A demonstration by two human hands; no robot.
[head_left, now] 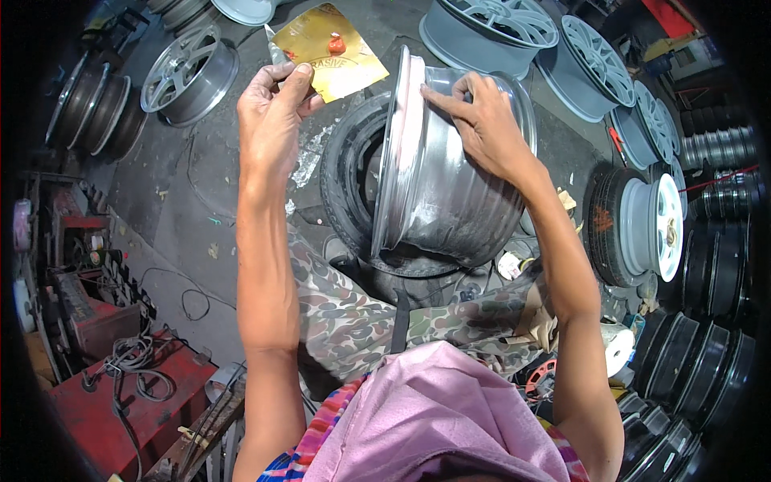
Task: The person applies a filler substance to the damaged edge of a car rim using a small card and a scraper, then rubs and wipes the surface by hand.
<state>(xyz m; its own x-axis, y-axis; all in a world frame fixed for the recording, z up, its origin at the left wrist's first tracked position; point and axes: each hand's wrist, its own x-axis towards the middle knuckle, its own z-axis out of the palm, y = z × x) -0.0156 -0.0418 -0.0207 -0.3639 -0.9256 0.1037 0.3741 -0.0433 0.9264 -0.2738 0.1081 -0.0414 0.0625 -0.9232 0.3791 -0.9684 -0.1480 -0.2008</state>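
My left hand [277, 116] pinches a gold-yellow sheet of sandpaper [353, 68], printed side up, between thumb and fingers. A small orange-red dab of paste [336, 44] sits on the sheet. Beside the fingers sticks out a grey, pointed piece [275, 46] whose kind I cannot make out. My right hand [490, 120] has its index finger stretched against the wheel rim's edge, the other fingers bent, with nothing visible in them. The bare metal wheel rim [454, 201] stands on its side on a black tyre [345, 161]. Pale pinkish filler [410, 112] coats a band along its lip.
Grey spoked wheels [486, 36] stand at the far side, with a silver wheel [189, 76] at left. A tyred wheel [642, 225] and stacked dark rims [695, 353] are at right. A red metal box [136, 402] with coiled cable lies at lower left.
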